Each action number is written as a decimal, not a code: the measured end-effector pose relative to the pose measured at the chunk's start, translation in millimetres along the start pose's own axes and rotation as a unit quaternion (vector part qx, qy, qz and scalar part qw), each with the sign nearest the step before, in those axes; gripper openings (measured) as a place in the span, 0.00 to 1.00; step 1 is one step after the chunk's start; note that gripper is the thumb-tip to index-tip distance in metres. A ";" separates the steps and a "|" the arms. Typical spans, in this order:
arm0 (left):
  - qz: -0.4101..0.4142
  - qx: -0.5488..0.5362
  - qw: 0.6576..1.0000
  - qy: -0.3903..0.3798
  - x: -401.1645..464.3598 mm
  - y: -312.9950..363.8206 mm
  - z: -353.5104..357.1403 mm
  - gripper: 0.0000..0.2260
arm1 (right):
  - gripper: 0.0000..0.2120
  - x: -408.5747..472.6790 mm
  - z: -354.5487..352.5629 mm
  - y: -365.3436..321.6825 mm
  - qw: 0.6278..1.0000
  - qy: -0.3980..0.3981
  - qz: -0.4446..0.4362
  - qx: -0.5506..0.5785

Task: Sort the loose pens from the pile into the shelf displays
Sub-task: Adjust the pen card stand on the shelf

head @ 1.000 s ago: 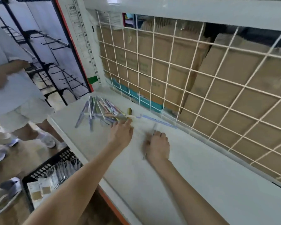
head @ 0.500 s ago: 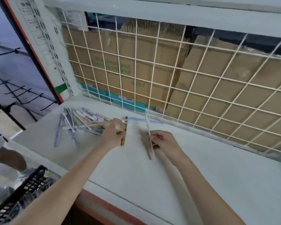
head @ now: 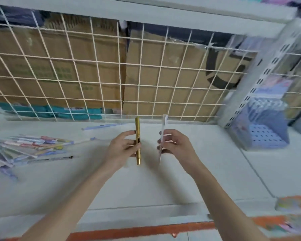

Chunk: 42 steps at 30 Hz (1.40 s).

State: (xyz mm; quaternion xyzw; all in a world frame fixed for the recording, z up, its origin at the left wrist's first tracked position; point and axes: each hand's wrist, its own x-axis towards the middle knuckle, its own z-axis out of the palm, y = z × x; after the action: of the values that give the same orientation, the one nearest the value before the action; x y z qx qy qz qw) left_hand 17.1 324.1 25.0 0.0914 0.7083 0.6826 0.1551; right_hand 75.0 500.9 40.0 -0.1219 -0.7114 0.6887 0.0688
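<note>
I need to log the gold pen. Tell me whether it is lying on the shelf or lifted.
Lifted: the left hand grips the gold pen upright above the shelf.

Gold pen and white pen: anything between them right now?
Nothing held between them. In the head view, the gold pen in the left hand and white pen in the right hand are apart; only bare shelf shows through the gap.

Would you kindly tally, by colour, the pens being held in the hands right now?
Gold metallic pen, in the left hand: 1
White slim pen, in the right hand: 1
Total: 2
</note>
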 end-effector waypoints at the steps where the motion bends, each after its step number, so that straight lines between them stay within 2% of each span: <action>1: 0.005 -0.006 1.000 -0.022 0.5 2.3 10.5 0.17 | 0.13 -4.3 -11.4 -1.9 1.000 0.025 -0.006 -0.001; 8: 0.061 0.003 0.989 -0.137 2.9 20.7 103.1 0.16 | 0.08 -29.0 -106.9 -10.9 0.982 0.179 -0.056 -0.011; 17: 0.089 0.044 0.986 -0.137 18.4 23.8 222.0 0.16 | 0.08 -13.7 -271.7 -12.4 0.947 0.304 -0.103 -0.018; 21: 0.082 0.045 0.990 -0.103 27.9 24.0 279.0 0.16 | 0.07 13.4 -332.8 -8.9 0.947 0.293 -0.118 -0.066; 26: 0.073 0.055 0.994 -0.060 39.7 25.5 333.9 0.17 | 0.05 47.7 -369.8 -6.6 0.956 0.244 -0.131 -0.094; 38: 0.057 0.076 0.995 0.032 39.8 13.8 368.8 0.17 | 0.10 80.1 -380.6 11.9 0.961 0.160 -0.157 -0.163; 42: 0.056 0.083 0.994 0.038 38.7 16.1 369.3 0.17 | 0.08 82.1 -375.2 10.5 0.957 0.138 -0.155 -0.201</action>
State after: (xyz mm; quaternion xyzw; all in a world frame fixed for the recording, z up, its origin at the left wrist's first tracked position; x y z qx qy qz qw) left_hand 106.8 684.8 30.0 0.1169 0.7615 0.6324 0.0813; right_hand 96.7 884.5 39.5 -0.1157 -0.8291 0.4885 0.2461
